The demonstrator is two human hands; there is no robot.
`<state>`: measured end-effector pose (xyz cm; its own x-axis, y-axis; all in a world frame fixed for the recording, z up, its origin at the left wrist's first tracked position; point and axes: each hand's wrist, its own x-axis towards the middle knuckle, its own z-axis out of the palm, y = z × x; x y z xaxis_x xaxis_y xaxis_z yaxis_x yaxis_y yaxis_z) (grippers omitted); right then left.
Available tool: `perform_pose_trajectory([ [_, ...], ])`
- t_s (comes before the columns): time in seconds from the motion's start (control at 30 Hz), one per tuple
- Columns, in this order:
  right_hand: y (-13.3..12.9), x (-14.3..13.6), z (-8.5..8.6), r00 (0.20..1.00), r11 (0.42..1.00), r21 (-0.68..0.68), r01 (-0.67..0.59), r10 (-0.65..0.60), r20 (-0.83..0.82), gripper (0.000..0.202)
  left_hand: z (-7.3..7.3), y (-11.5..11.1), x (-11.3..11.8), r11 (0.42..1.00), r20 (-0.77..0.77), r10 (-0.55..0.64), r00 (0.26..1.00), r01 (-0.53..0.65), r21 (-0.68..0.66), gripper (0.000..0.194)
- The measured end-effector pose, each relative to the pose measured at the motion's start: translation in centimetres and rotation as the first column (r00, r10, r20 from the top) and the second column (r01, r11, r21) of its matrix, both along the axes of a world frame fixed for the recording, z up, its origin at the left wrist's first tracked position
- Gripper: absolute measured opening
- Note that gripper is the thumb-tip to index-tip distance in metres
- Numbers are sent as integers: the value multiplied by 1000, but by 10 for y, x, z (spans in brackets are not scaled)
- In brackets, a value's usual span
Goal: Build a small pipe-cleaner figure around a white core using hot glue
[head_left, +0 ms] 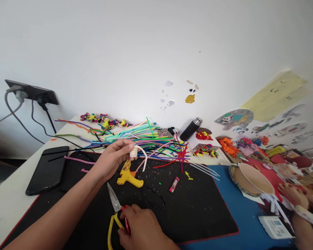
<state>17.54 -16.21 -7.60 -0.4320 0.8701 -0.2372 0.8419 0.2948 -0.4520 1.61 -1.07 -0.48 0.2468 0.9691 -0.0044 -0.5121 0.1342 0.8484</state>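
My left hand (114, 158) pinches a small white coiled piece (133, 152), from which a white pipe cleaner end curves down to the right. Below it a yellow glue gun (129, 176) lies on the black mat (195, 208). My right hand (143, 224) is closed around the red part of a pair of scissors (115, 205) with yellow handles; the blades point up and to the left, slightly apart. Part of the handles is hidden under my fingers.
Many coloured pipe cleaners (135, 133) are heaped behind the mat. A black phone (48, 170) lies left, a black flask (191, 129) leans at the back. Another person's hands (293, 194) are at far right, near bowls (257, 178).
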Motion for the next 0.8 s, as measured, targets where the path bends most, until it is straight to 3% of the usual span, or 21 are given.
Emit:
perform_pose_trajectory([
  [0.1,-1,8,0,984,995,-59,82,-91,-156,32,1,1,-1,1000,5,5,1000,-4,-9,23],
  [0.17,-2,12,-1,930,977,-167,136,-184,-319,31,1,2,-2,1000,8,3,1000,-3,2,22],
  [0.23,-3,15,-3,820,931,-329,156,-308,-482,29,2,2,-2,1000,9,1,1000,-1,16,22],
  [0.3,-3,17,-7,670,847,-515,132,-459,-584,35,1,2,-2,1000,14,-2,1000,1,19,21],
  [0.4,-2,18,-17,470,695,-719,8,-638,-610,57,-1,2,-2,1000,23,1,1000,-1,8,21],
  [0.47,0,18,-24,393,639,-766,-69,-688,-609,67,-2,2,-1,1000,24,7,1000,-7,-16,21],
  [0.67,2,17,-37,218,556,-809,-191,-780,-587,64,-5,3,0,999,35,19,999,-18,-48,20],
  [0.8,2,13,-37,179,506,-832,-228,-818,-547,70,-7,3,0,999,20,25,999,-24,-38,21],
])
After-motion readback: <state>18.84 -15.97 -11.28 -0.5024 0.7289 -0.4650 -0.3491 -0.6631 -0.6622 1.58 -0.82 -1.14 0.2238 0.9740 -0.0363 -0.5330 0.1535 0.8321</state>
